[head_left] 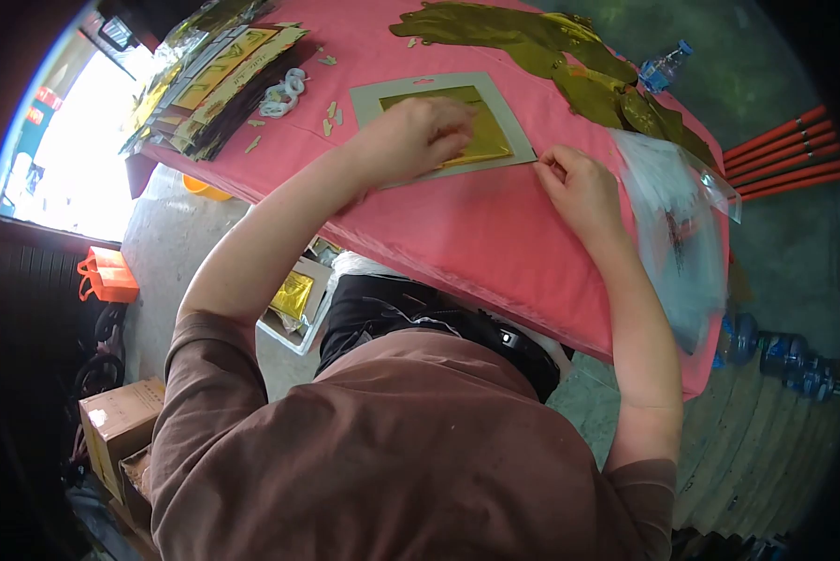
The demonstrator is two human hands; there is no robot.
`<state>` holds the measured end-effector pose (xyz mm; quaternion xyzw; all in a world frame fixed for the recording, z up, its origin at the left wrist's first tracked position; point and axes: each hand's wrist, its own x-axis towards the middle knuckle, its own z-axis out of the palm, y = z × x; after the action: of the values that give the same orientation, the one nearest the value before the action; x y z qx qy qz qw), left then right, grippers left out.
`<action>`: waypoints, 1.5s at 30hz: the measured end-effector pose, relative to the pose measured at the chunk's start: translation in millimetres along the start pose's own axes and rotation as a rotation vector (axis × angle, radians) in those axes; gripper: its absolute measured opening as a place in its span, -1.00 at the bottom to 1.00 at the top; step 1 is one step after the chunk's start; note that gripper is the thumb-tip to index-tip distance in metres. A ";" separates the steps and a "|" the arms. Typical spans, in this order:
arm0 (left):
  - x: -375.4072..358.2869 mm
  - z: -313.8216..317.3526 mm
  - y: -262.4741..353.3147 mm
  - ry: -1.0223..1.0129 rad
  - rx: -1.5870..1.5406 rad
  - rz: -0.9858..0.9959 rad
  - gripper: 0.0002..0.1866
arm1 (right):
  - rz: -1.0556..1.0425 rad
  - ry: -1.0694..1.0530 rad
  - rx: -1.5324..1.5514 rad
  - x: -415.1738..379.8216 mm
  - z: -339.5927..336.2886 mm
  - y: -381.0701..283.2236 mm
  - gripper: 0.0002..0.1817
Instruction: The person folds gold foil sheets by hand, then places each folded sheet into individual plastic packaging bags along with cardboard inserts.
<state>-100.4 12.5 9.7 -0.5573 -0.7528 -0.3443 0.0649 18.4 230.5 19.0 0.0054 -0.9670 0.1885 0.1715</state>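
Note:
A grey card (506, 103) with a cut-out hang hole lies on the pink-covered table. On it rests a folded gold foil sheet (491, 142). My left hand (418, 136) is over the foil with its fingers curled in; whatever they may hold is hidden. At the card's near right corner, my right hand (581, 189) has thumb and forefinger pinched together. I cannot make out what is between those fingertips.
Stacked printed gold packets (228, 89) lie left, near a white twisted bundle (284, 93) and small scraps (330, 117). Gold foil sheets (532, 47) cover the far side. Clear plastic bags (667, 215) hang at right, below a plastic bottle (665, 67). A white bin (294, 334) stands below.

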 end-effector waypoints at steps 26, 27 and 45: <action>-31.0 -0.6 -17.4 -0.093 0.151 -0.106 -0.66 | -0.467 -0.250 0.199 7.7 30.5 -61.1 -0.88; -30.9 -0.7 -16.9 -0.098 0.156 -0.113 -0.66 | -0.494 -0.299 0.189 9.3 30.6 -61.5 -0.89; -29.5 -1.9 -19.1 -0.124 0.127 -0.096 -0.68 | 0.045 -0.302 0.696 -30.6 -73.0 -13.1 -0.93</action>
<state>-106.9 -14.8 -11.5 -0.5356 -0.8014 -0.2635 0.0368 72.3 243.4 77.0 0.0698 -0.8594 0.5064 0.0107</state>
